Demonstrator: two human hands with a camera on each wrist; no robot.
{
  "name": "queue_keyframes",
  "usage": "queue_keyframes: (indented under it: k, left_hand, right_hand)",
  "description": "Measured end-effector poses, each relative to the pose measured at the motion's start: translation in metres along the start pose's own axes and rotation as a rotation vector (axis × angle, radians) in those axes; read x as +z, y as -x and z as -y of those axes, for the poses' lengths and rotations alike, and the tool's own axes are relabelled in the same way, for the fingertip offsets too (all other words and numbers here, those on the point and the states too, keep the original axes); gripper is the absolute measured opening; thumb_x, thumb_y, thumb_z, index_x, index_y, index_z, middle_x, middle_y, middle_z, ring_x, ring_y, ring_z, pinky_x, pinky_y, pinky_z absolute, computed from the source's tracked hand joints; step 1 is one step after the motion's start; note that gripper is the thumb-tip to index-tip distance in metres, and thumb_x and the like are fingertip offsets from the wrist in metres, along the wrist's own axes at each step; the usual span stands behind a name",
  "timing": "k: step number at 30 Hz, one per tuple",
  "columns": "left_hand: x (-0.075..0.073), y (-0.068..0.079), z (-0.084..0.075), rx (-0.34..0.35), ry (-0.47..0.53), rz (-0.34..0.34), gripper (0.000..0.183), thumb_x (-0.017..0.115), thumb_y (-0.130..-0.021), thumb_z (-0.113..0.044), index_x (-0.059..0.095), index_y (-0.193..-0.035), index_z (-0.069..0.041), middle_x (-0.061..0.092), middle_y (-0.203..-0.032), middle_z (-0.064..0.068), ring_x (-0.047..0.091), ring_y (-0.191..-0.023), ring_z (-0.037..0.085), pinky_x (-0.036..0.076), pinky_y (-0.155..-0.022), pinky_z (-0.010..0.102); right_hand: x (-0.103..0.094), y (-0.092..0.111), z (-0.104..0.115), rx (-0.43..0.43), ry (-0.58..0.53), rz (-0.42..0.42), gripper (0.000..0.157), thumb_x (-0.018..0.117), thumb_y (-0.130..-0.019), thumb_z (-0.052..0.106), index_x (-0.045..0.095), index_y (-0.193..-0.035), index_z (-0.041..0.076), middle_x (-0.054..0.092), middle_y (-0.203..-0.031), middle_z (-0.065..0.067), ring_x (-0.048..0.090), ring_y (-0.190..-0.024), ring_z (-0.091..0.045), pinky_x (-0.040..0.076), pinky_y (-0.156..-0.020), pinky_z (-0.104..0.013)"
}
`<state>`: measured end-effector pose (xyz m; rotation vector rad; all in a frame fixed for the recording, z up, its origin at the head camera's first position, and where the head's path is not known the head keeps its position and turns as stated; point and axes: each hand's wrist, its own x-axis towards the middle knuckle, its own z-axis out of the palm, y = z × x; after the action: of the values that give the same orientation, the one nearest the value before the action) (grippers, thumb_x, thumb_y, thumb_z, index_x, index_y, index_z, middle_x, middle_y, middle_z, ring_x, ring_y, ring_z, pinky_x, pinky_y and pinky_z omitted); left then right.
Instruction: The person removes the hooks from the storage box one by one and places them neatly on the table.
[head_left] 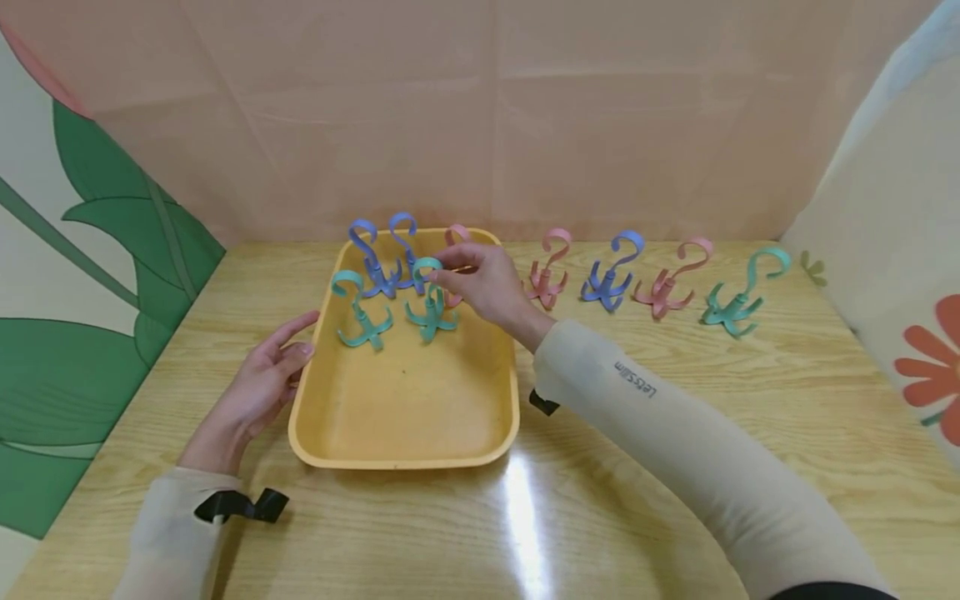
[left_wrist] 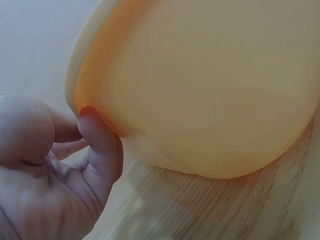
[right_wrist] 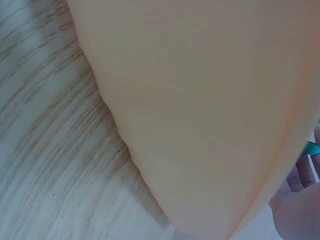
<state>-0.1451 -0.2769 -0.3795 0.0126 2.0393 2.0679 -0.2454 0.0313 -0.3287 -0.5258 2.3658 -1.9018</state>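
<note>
the left hand [head_left: 262, 379], fingers loosely bent, touches the left edge of the tray [head_left: 405, 462], while toward its far edge a green hook [head_left: 431, 317], long axis near upright, is left of and below the closer right hand [head_left: 483, 283], which pinches its curled top.

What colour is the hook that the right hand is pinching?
Teal green; the hook shows best in the head view.

The cream-sleeved right arm [head_left: 663, 437] slants from the near right of the pale wooden worktop [head_left: 795, 400] toward its far edge, the bare right hand [head_left: 483, 283] pinching. Nearer the left edge, the bare left hand [head_left: 262, 383] points forward, fingers relaxed.
</note>
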Motion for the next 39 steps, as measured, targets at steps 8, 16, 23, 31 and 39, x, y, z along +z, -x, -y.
queue_keyframes:
  k: [8,16,23,31,39]
  left_hand:
    - [0.001,0.001,0.0,-0.007,-0.008,-0.005,0.056,0.047,-0.108,-0.021,0.026,-0.16,-0.017,0.063,-0.108,0.009,0.069,-0.086,0.015,0.056,-0.065,0.025]
    - [0.001,-0.001,0.001,0.005,-0.006,0.002,0.057,0.048,-0.108,-0.022,0.025,-0.16,-0.016,0.064,-0.108,0.008,0.069,-0.085,0.015,0.057,-0.064,0.025]
    - [0.0,0.0,0.001,0.003,-0.006,0.009,0.058,0.049,-0.108,-0.023,0.025,-0.161,-0.016,0.064,-0.108,0.008,0.069,-0.085,0.016,0.057,-0.064,0.026]
    - [-0.001,0.002,0.0,-0.008,-0.005,0.003,0.06,0.05,-0.107,-0.024,0.024,-0.161,-0.016,0.064,-0.107,0.007,0.07,-0.086,0.016,0.058,-0.066,0.027]
    - [0.0,0.001,0.0,-0.019,-0.021,-0.006,0.057,0.047,-0.108,-0.023,0.025,-0.161,-0.018,0.062,-0.108,0.007,0.07,-0.088,0.017,0.058,-0.066,0.028]
  right_hand:
    - [-0.006,0.01,0.008,-0.004,-0.024,0.006,0.019,0.078,-0.09,0.011,0.075,-0.108,0.004,0.072,-0.1,-0.009,0.069,-0.083,-0.021,0.058,-0.068,-0.028]
    - [-0.016,0.023,0.021,-0.017,0.011,-0.07,0.021,0.08,-0.088,0.013,0.075,-0.108,0.005,0.074,-0.1,-0.006,0.069,-0.088,-0.019,0.053,-0.067,-0.023]
    - [-0.028,0.035,0.033,-0.087,0.018,-0.092,0.019,0.079,-0.088,0.008,0.075,-0.105,0.002,0.074,-0.1,-0.008,0.069,-0.086,-0.02,0.055,-0.074,-0.026]
    - [-0.047,0.053,0.044,-0.148,0.046,-0.095,0.02,0.077,-0.09,0.008,0.074,-0.107,-0.002,0.071,-0.106,-0.012,0.07,-0.088,-0.019,0.057,-0.079,-0.029]
    - [-0.067,0.072,0.048,-0.108,0.06,-0.13,0.024,0.079,-0.089,0.015,0.074,-0.11,0.005,0.065,-0.108,-0.007,0.068,-0.087,-0.019,0.057,-0.069,-0.028]
